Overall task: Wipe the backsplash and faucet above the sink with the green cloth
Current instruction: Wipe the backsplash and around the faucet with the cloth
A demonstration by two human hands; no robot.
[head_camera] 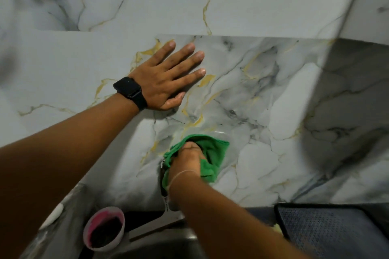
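Observation:
The marble backsplash (pixel 263 99), grey-white with gold and dark veins, fills most of the view. My left hand (pixel 168 75), with a black watch on its wrist, lies flat on the backsplash with fingers spread. Lower down, my right hand (pixel 189 160) grips the bunched green cloth (pixel 212 153) and presses it against the wall. A chrome faucet (pixel 165 193) shows just left of my right wrist, mostly hidden by the cloth and my arm. The sink (pixel 168 242) lies dark below it.
A white cup with a pink inside (pixel 104 228) stands at the sink's left edge. A dark textured mat (pixel 336 231) lies on the counter at the lower right. A side wall of the same marble rises at the right.

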